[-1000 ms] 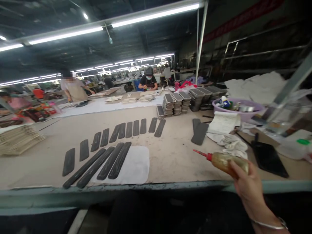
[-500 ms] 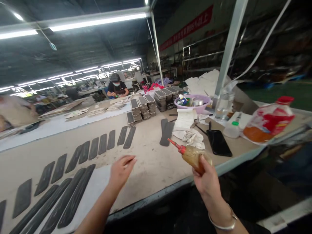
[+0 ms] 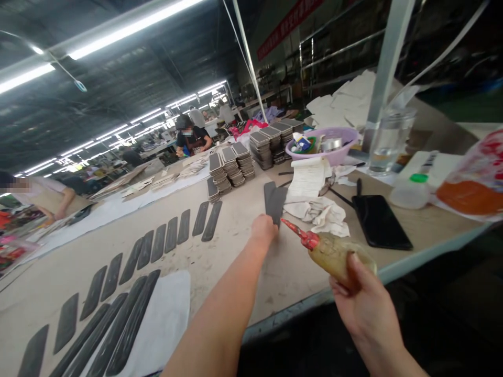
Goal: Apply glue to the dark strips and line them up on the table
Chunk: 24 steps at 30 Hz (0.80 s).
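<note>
In my right hand (image 3: 363, 298) is a squeeze bottle (image 3: 334, 256) of yellowish glue-like stuff, its red nozzle pointing left and up. My left hand (image 3: 264, 230) reaches across the table to the near end of two overlapping dark grey strips (image 3: 274, 199). Its fingers are curled down at the strip, with the tips hidden behind the hand. Left of it, a row of separate dark strips (image 3: 171, 234) runs along the table. Closer in, several long, shiny dark strips (image 3: 131, 319) lie side by side, partly on a white sheet (image 3: 173, 298).
Stacks of light-edged grey pieces (image 3: 231, 166) stand at the back. To the right are a purple basin (image 3: 341, 155), a crumpled cloth (image 3: 324, 213), a black phone (image 3: 381, 222), a glass jar (image 3: 389, 146) and a red-and-clear bag (image 3: 477, 178). A co-worker (image 3: 192, 139) sits beyond the table.
My left hand has moved right and forward, from bare tabletop to the dark grey strips. The bottle stays in my right hand, now a little lower and further right in view.
</note>
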Each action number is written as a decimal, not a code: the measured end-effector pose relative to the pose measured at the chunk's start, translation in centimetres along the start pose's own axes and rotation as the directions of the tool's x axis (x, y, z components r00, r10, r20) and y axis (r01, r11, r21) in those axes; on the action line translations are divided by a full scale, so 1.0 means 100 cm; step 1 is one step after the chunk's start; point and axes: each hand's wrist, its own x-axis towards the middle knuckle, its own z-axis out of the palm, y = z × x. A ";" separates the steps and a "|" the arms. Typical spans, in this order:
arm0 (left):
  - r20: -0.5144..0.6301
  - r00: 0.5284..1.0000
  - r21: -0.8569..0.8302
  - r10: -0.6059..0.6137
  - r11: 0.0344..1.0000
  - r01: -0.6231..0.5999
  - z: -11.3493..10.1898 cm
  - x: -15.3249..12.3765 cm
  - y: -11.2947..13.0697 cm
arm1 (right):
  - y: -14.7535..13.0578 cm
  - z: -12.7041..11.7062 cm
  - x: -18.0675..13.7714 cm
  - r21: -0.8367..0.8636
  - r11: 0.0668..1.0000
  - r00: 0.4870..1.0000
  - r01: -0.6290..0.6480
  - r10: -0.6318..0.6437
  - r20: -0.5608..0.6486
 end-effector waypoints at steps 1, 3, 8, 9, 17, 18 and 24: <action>0.011 1.000 0.008 -0.004 1.000 0.004 0.001 0.002 -0.001 | 0.000 0.001 -0.001 -0.001 1.000 1.000 -0.006 0.006 -0.005; 0.023 1.000 0.015 -0.009 1.000 0.008 0.002 0.004 -0.002 | 0.001 0.002 -0.002 0.006 1.000 1.000 -0.018 0.018 -0.014; -0.024 1.000 -0.007 -0.014 1.000 0.014 0.004 0.003 -0.001 | 0.003 0.002 -0.001 0.006 1.000 1.000 -0.021 0.021 -0.007; -0.037 0.999 -0.015 -0.015 1.000 0.015 0.002 0.001 -0.001 | 0.004 0.001 -0.001 0.004 1.000 1.000 -0.017 0.017 -0.009; -0.224 0.970 -0.065 0.099 0.991 -0.116 -0.035 -0.085 -0.051 | 0.005 -0.002 -0.001 -0.044 0.997 0.997 0.067 -0.065 0.051; -0.232 0.962 -0.060 0.147 0.984 -0.165 -0.036 -0.107 -0.065 | 0.006 -0.002 -0.002 -0.060 0.995 0.995 0.082 -0.078 0.063; -0.083 0.974 -0.032 0.210 0.976 -0.213 0.000 -0.225 -0.134 | 0.022 -0.001 -0.021 -0.252 0.943 0.966 0.219 -0.173 0.193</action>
